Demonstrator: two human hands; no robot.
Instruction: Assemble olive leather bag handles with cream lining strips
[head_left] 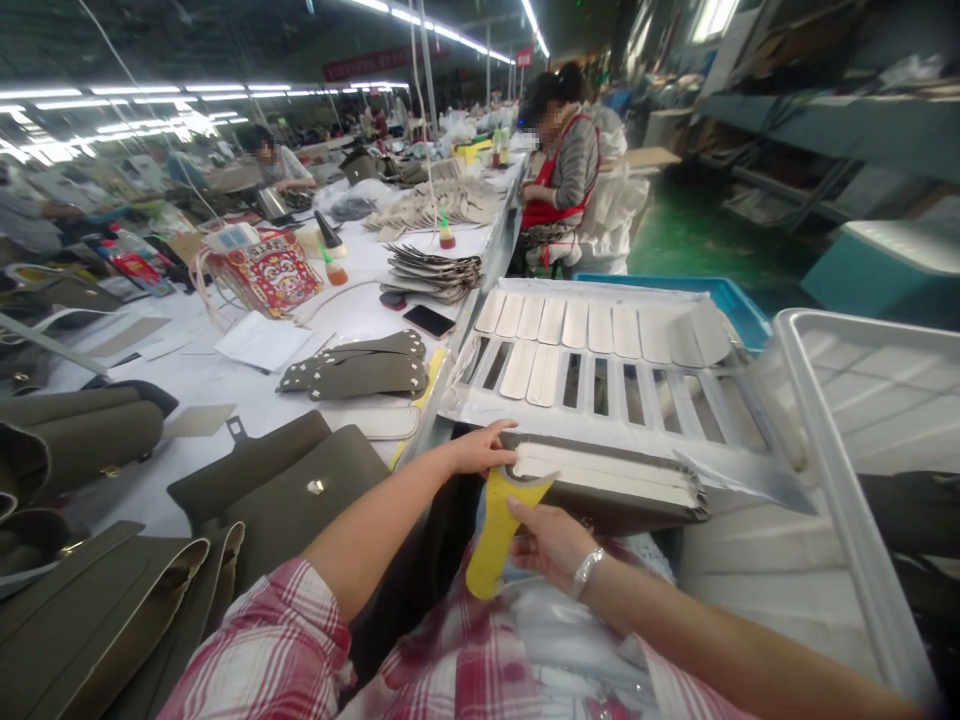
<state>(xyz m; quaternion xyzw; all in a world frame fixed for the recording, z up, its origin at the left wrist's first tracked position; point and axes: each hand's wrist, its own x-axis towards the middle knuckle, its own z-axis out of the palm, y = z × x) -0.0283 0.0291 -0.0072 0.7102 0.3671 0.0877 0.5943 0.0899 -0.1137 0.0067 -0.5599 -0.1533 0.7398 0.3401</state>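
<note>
One yellow scraper [495, 530], long axis nearly upright, wide end pointing up-right at the strip stack [607, 475] on the tray's [697, 405] near edge. My right hand [551, 542] pinches it, and my left hand [484, 450] lies loosely open on the stack's left end.

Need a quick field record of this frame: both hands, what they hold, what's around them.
setting: long white worktable in a busy workshop
left hand: on the near corner of a stack of flat panels; unclear whether it clasps it
right hand: holds a yellow flat tool, forked tip at the stack's edge
behind stack: slotted rack with cream strips
left of hands: olive bags, black phone
others: person in a red apron further along the table
</note>
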